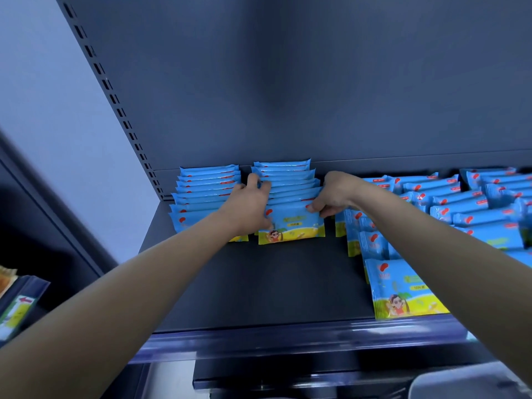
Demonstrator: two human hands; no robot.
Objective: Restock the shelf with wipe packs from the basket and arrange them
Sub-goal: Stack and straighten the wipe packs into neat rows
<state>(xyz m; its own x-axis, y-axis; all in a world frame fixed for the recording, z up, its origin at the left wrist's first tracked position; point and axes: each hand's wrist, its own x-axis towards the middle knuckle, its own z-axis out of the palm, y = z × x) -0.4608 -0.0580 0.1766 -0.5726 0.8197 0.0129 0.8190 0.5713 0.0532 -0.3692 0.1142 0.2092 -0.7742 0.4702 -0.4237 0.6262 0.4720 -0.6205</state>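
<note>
Shelf (pixel 259 283): middle row of wipe packs (pixel 290 197), upright; my left hand (pixel 253 203) and right hand (pixel 334 194) clamp its ends, fingers (pixel 313 207) curled on front pack (pixel 292 226).

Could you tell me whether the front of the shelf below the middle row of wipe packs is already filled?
No, the shelf is bare in front of the middle row of wipe packs, which the left hand and right hand grip.

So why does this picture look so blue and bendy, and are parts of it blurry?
Head view: dim, cool light tints everything blue; the wide lens bows the shelf upright and stretches the forearms; the middle row of wipe packs is fairly sharp, while the edges smear; a soft shadow darkens the back panel.
</note>
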